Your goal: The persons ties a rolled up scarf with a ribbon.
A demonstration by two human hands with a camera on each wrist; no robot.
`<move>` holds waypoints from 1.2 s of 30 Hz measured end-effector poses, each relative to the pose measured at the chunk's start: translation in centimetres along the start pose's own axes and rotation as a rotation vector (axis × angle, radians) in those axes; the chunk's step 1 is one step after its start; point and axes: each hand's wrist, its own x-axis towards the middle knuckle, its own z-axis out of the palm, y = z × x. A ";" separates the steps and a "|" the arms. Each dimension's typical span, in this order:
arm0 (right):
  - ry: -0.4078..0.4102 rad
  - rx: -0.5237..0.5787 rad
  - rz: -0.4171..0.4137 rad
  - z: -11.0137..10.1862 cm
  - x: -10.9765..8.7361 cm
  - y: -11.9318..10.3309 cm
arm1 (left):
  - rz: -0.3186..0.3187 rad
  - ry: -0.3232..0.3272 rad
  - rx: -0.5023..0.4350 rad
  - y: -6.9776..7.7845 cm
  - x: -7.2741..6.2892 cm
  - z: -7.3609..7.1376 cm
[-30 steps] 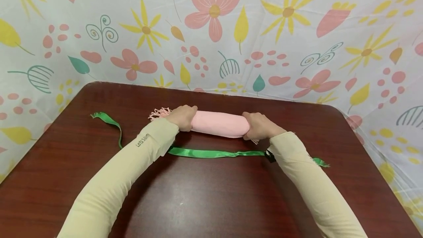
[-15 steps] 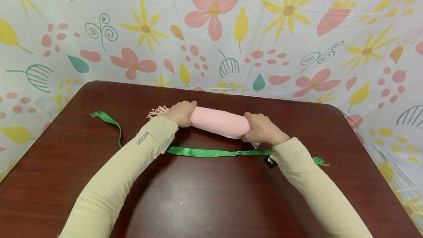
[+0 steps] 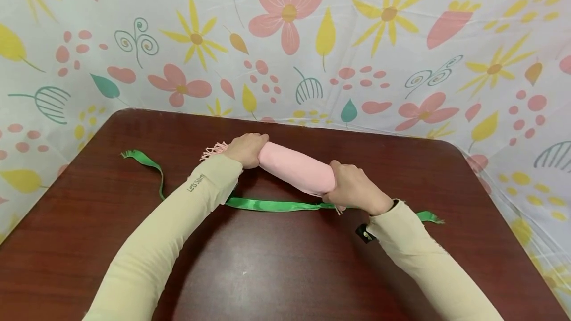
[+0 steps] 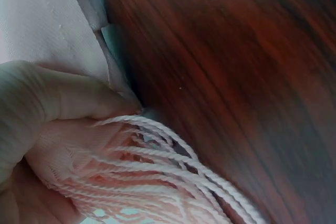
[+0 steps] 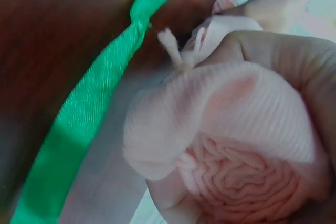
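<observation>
A pink fringed scarf [image 3: 296, 167], rolled into a thick cylinder, slants down to the right in the head view. My left hand [image 3: 246, 150] grips its far-left end; in the left wrist view the thumb lies over the cloth beside loose twisted tassels [image 4: 173, 166]. Around the right end curls my right hand [image 3: 357, 188]. The right wrist view shows that end's spiral of wound layers [image 5: 236, 177], with a flap of cloth over it. A green ribbon [image 3: 272, 205] runs across the table on the near side of the roll, partly hidden beneath both forearms.
Everything is over a dark reddish-brown wooden table [image 3: 267, 271] with rounded far corners. Behind its far edge hangs a white cloth [image 3: 285, 78] printed with flowers and leaves. A black strap piece [image 3: 366, 233] shows at the right cuff.
The scarf roll has tilted, from nearly level to sloping down rightward. My right hand has come nearer with its end, now over the ribbon; my left hand has shifted slightly farther away.
</observation>
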 end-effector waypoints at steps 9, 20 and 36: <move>0.026 0.040 0.082 0.6 -1.4 -1.2 | 0.017 0.020 0.019 0.4 0.3 0.0; 0.088 0.038 0.103 1.4 -3.0 -2.5 | 0.033 0.043 0.040 0.9 0.7 0.2; 0.089 0.158 0.175 1.8 -4.4 -3.9 | 0.036 0.044 -0.022 1.3 1.1 -0.1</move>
